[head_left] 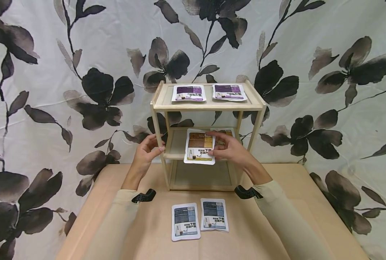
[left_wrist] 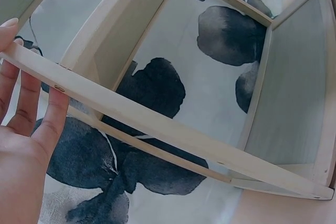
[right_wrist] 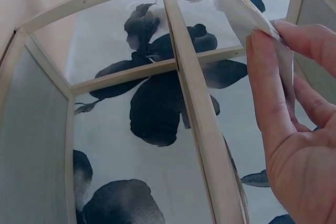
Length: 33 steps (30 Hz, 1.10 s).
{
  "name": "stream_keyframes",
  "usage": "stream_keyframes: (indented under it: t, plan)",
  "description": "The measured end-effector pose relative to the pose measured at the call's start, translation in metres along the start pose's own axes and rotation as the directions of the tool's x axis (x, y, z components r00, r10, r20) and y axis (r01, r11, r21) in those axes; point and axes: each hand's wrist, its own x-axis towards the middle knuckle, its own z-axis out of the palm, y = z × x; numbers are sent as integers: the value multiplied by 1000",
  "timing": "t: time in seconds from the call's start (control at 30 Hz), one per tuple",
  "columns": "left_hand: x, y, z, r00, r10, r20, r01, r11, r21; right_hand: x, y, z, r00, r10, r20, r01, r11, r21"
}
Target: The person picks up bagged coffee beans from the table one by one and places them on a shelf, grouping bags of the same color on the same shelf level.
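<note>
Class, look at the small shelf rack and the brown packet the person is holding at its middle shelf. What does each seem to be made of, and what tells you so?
Shelf rack: pale unpainted wood, probably, with a matt finish; square slats and small fixing marks at the joints show.
Brown packet: thin flexible plastic or foil film, seemingly; it has a white sealed border and a printed face, and bends in the right hand.

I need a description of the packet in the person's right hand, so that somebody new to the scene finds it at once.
Find the wooden shelf on the table. At the front of its middle tier, the right hand pinches the brown packet. It alone is held; a second brown packet lies behind it, the purple packets lie on the top tier, and the blue packets on the table.
</note>
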Motion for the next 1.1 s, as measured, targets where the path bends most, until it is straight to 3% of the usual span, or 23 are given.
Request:
stream_keyframes:
  t: [0.17,0.6,1.1]
  plan:
    - [0,1,0,1000,2,-2,-2,1000,-8,9,-1,-1,1000,-10,10,10,1000,6]
    - [0,-1,0,1000,-7,-6,7,1000,-14,32,1,-4,999,-26,19,28,994,-104]
    - [0,0,1,1000,-15,-12,14,1000,-14,56,1,-2,995,96,-24,-99,982,-161]
